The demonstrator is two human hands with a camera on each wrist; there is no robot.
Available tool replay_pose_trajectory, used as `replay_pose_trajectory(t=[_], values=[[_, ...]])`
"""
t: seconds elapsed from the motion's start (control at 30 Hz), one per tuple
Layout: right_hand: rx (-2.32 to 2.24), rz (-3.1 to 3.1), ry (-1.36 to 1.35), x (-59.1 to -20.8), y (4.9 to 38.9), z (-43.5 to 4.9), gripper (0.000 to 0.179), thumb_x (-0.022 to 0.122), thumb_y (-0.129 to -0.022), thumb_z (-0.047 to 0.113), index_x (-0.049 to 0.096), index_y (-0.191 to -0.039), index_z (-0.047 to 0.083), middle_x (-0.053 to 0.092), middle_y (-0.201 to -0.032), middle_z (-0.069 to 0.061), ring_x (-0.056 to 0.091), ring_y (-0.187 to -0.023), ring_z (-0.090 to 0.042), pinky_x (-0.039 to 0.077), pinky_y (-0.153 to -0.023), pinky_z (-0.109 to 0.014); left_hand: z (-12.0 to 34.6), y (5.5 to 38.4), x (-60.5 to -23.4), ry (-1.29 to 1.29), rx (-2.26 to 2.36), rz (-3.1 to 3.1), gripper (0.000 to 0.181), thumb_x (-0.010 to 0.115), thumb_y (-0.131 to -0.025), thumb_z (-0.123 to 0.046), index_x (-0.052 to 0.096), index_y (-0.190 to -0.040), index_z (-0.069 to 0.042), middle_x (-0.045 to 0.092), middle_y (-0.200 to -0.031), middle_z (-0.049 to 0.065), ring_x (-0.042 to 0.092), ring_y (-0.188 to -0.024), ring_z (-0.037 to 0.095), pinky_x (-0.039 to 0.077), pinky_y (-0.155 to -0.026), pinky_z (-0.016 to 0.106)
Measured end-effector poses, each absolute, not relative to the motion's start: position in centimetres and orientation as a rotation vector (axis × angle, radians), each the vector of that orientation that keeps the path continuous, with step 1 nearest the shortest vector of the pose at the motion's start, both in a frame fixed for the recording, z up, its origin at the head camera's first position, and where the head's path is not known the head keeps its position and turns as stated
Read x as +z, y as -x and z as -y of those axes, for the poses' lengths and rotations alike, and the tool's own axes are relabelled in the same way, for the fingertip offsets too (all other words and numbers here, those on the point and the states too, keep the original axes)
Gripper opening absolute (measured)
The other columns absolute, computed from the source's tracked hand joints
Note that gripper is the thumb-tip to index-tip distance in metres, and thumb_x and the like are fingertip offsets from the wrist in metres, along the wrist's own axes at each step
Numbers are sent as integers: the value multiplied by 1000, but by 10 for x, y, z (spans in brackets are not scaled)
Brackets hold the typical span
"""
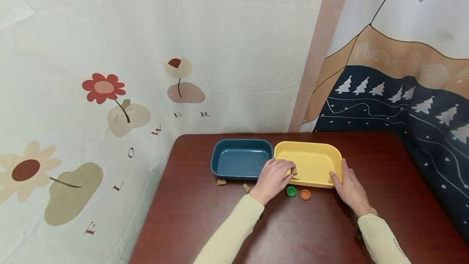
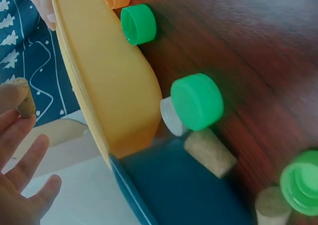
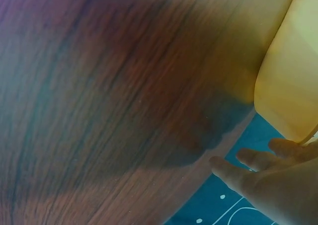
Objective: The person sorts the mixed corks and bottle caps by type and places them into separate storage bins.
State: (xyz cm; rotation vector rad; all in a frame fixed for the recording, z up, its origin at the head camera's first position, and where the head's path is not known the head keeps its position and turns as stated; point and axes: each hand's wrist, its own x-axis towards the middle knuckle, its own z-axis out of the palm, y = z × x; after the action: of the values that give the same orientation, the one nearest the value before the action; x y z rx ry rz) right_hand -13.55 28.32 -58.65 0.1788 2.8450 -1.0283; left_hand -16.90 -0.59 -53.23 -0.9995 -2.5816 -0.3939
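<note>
My left hand (image 1: 272,177) pinches a cork (image 1: 294,170) between thumb and fingertips above the near left part of the yellow tray (image 1: 307,144). In the left wrist view the same cork (image 2: 27,104) stands clear of the tray wall, and the other fingers are spread. At the tray's right end, my right hand (image 1: 351,187) holds the corner, thumb over the rim and fingers along the outer side. Right of the left wrist, a green bottle cap (image 1: 291,191) and an orange bottle cap (image 1: 305,194) lie in front of the yellow tray.
A blue tray (image 1: 242,176) adjoins the yellow one on the left. In front of it lie two corks, one left (image 1: 221,182) and one nearer the hand (image 1: 246,188). The left wrist view adds a white cap (image 2: 172,116) and more green caps (image 2: 197,101). Behind the table hangs printed cloth.
</note>
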Motion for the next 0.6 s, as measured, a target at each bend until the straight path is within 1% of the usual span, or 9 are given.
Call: replay_pose_trajectory(t=[0.2, 0.33, 0.5, 0.6], values=[[-1015, -2838, -183, -584, 134, -283, 92, 35, -107, 60, -8, -163, 1, 8, -165, -36, 11, -148, -59, 19, -112, -75, -13, 183, -537, 1001, -380, 2656, 7, 74, -98, -30, 68, -100, -26, 73, -107, -14, 66, -110, 7, 47, -105, 40], [-999, -2844, -183, -584, 133, -283, 92, 35, -107, 60, -7, -164, 0, 9, -165, -36, 12, -148, -59, 19, -112, -75, -23, 190, -543, 994, -334, 2696, 7, 74, -98, -28, 68, -94, -27, 71, -97, -17, 66, -102, 5, 48, -101, 37], [-985, -2860, -176, -585, 134, -284, 91, 35, -108, 59, -6, -164, 0, 9, -165, -35, 13, -148, -60, 20, -112, -75, -31, 197, -549, 988, -262, 2713, 13, 76, -95, -27, 67, -86, -27, 68, -85, -18, 67, -90, 3, 50, -88, 32], [-982, -2860, -173, -585, 134, -284, 91, 35, -108, 59, -6, -164, 0, 10, -165, -35, 13, -148, -60, 21, -112, -75, -34, 201, -552, 980, -224, 2709, 17, 75, -94, -23, 65, -80, -26, 65, -77, -16, 66, -80, 4, 50, -80, 31]])
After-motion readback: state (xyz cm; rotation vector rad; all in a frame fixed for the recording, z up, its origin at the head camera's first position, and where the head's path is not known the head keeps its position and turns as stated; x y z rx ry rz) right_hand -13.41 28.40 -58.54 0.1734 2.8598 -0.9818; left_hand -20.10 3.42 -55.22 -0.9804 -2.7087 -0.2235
